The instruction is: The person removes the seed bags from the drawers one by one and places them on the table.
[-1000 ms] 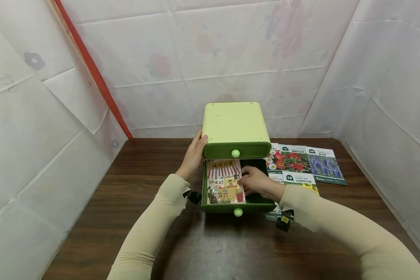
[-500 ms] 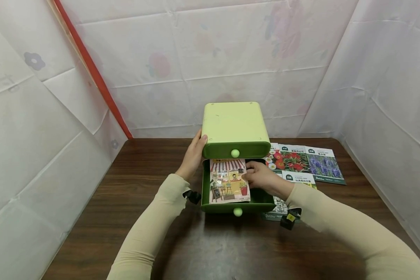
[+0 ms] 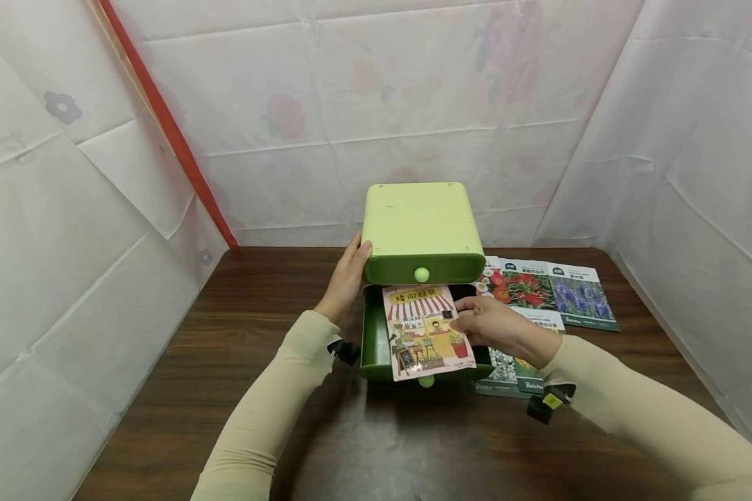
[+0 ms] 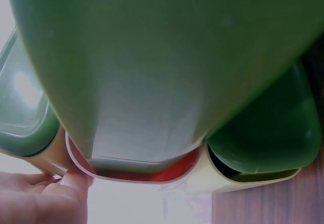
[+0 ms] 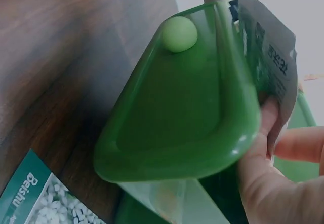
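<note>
A dark wooden bench (image 3: 225,390), walled in by white sheeting, carries a pale green two-drawer cabinet (image 3: 421,223) with its upper drawer shut and its lower drawer (image 3: 371,341) pulled out toward the person. To the right of the cabinet a spread of seed packets (image 3: 554,289) lies flat on the wood, one of them partly under the right forearm.

The left hand (image 3: 346,278) is curled against the cabinet's left side, fingertips on the edge near the upper drawer, steadying it; the left wrist view shows little beyond the green underside and a thumb.

The right hand (image 3: 489,325) pinches the right edge of an illustrated packet (image 3: 427,330) showing a striped awning and potted plants. The packet is tilted, its top near the upper drawer's knob (image 3: 421,274) and its bottom edge overhanging the lower drawer's front, hiding most of the lower knob (image 3: 425,380). In the right wrist view the packet (image 5: 268,57) stands against the drawer's inner wall, thumb and fingers closed on it above the rim.

Judged from here, the hold is a thin edge pinch on a limp foil packet: it could slip and drop back into the drawer or onto the bench. The packet's lower corner could catch on the drawer front and crease. The right sleeve, passing low over the spread packets, could drag them out of place.
</note>
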A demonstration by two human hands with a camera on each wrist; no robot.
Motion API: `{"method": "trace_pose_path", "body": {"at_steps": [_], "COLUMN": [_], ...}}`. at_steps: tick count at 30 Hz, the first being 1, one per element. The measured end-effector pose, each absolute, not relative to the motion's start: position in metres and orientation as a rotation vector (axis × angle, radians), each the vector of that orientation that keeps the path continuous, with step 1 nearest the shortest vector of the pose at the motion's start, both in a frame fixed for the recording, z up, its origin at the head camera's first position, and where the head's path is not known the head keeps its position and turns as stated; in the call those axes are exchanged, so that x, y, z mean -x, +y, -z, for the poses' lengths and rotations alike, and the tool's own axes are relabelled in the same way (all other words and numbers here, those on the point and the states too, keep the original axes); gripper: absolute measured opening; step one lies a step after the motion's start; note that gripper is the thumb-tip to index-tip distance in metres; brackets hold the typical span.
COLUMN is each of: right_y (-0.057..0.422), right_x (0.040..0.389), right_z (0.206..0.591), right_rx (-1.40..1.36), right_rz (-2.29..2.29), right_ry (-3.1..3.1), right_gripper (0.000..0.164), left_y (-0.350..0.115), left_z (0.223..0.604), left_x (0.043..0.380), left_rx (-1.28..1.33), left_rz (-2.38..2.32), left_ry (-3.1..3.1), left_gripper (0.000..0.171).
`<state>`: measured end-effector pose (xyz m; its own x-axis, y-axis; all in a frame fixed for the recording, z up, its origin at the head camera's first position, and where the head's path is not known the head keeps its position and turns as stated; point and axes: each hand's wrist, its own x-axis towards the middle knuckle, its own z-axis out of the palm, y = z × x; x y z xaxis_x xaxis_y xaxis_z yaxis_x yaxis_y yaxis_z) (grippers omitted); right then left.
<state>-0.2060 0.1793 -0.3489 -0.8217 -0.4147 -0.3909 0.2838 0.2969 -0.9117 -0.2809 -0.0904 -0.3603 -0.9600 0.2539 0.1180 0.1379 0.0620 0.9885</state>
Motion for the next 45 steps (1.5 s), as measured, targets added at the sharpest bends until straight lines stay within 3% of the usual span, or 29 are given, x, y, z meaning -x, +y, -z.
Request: {"method": "trace_pose_path", "body": {"at_steps": [5, 13, 26, 39, 45], "right_y": [0.193, 0.22, 0.266, 0.325, 0.362], "right_x": [0.193, 0.176, 0.168, 0.176, 0.187], "right_z": [0.342, 0.327, 0.31, 0.335, 0.373], "right_rx": [0.173, 0.211, 0.192, -0.067, -0.17], "right_rz": [1.552, 1.461, 1.634, 1.872, 1.825], "right_ry": [1.97, 2.052, 2.261, 2.313, 2.432], "right_gripper": [0.044, 0.055, 0.044, 0.017, 0.02], "left_y": [-0.089, -0.09, -0.09, -0.09, -0.09], "left_z": [0.363, 0.35, 0.362, 0.36, 0.36], "left_x": [0.282, 0.274, 0.28, 0.279, 0.279], "left_rx": [-0.394, -0.372, -0.427, -0.443, -0.414], "left_rz": [-2.056, -2.033, -2.04, -2.027, -2.024], "left_ry": [2.254, 2.239, 2.251, 2.283, 2.275], "left_gripper": [0.067, 0.065, 0.065, 0.066, 0.067]}}
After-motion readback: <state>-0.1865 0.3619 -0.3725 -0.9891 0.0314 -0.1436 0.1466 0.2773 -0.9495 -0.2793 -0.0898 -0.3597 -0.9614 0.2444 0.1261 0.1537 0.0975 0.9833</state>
